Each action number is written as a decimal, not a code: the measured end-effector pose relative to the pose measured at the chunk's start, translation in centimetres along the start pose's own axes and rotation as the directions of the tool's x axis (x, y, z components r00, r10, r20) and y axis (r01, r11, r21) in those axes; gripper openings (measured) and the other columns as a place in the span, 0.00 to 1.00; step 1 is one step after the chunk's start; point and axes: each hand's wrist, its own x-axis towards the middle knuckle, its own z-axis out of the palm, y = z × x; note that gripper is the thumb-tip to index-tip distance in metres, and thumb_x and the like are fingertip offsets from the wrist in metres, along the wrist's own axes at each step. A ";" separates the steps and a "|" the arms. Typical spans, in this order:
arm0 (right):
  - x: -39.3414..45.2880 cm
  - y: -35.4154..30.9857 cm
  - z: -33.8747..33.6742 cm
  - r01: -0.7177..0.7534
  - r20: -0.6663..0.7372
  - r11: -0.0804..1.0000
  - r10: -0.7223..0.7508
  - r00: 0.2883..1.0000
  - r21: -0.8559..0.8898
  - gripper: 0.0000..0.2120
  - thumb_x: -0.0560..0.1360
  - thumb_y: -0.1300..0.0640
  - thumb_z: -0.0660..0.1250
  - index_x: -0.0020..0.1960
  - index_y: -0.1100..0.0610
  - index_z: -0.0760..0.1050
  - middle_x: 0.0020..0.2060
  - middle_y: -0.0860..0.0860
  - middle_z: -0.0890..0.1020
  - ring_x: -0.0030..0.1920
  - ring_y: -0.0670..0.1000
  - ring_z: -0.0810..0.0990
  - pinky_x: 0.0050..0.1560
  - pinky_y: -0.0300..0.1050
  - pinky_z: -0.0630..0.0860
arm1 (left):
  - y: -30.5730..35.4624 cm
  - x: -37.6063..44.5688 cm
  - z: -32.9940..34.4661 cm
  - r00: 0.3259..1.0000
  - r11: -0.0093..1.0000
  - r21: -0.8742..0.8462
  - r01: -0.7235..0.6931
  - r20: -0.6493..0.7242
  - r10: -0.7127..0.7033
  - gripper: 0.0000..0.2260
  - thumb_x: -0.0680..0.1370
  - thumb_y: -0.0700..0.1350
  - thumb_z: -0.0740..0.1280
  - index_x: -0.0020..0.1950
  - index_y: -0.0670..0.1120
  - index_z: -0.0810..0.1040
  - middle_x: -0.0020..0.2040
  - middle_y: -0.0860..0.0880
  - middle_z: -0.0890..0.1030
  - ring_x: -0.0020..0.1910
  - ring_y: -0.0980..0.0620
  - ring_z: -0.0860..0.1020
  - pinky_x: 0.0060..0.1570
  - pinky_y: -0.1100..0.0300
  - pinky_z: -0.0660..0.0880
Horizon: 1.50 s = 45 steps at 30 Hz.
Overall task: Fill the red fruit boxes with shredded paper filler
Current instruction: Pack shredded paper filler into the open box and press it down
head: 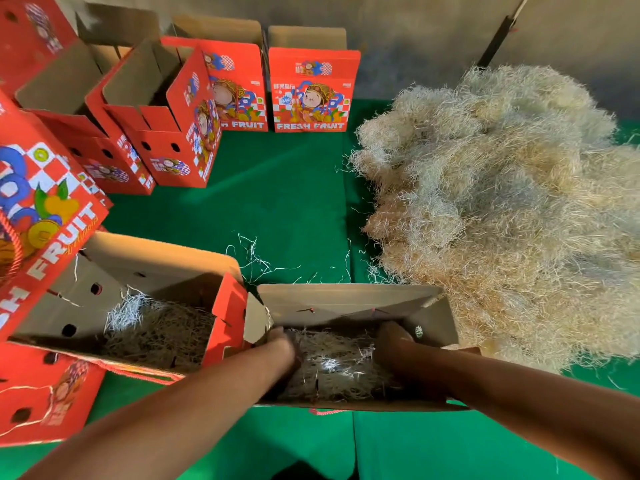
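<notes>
Reaching down into the open box (349,303) nearest the camera, both hands are sinking into the shredded paper filler (332,367) lying in its bottom — the left hand (282,344) at the left end, the right hand (393,341) at the right. Their fingers are buried in the strands, so their spread cannot be told. A large filler heap (502,209) is lying just right of the box on the green cloth (277,202).

— Where does the view sit?
— On the person's head, looking forward and steeply down, close over the open box (349,306) at the forearms.
— How wide?
— Wide-angle; it reaches the far wall (415,36).
</notes>
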 end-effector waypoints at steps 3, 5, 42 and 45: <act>0.1 0.7 1.1 -0.064 0.102 0.975 0.043 0.994 0.211 0.15 0.80 0.50 0.66 0.62 0.57 0.79 0.59 0.56 0.82 0.60 0.57 0.80 0.53 0.48 0.75 | 0.5 -0.2 -0.8 0.990 0.933 0.329 -0.142 0.046 0.135 0.19 0.83 0.46 0.62 0.73 0.41 0.72 0.75 0.42 0.70 0.74 0.42 0.67 0.73 0.49 0.62; -0.6 1.4 -0.2 -0.047 0.005 0.947 0.048 0.999 0.317 0.12 0.80 0.51 0.66 0.58 0.57 0.80 0.56 0.56 0.83 0.55 0.59 0.82 0.45 0.49 0.76 | 1.6 -1.4 -2.8 0.997 0.999 0.024 0.033 0.070 -0.034 0.18 0.80 0.44 0.67 0.68 0.39 0.75 0.69 0.40 0.75 0.69 0.42 0.73 0.67 0.47 0.70; 1.9 0.5 2.5 -0.099 -0.060 0.847 0.152 0.986 0.522 0.15 0.82 0.57 0.60 0.66 0.61 0.75 0.64 0.62 0.77 0.63 0.64 0.77 0.56 0.56 0.78 | 1.9 -0.9 -0.8 0.998 1.000 -0.008 0.015 -0.063 -0.015 0.20 0.84 0.46 0.59 0.75 0.44 0.67 0.77 0.42 0.65 0.74 0.44 0.64 0.70 0.49 0.63; 1.2 0.3 2.3 -0.154 -0.016 0.843 0.189 0.982 0.515 0.22 0.83 0.57 0.59 0.76 0.59 0.64 0.73 0.61 0.67 0.72 0.63 0.68 0.66 0.59 0.72 | 1.6 -1.0 -0.8 0.999 0.999 0.022 0.047 -0.011 -0.047 0.32 0.80 0.46 0.67 0.81 0.49 0.56 0.82 0.46 0.44 0.80 0.47 0.48 0.72 0.50 0.62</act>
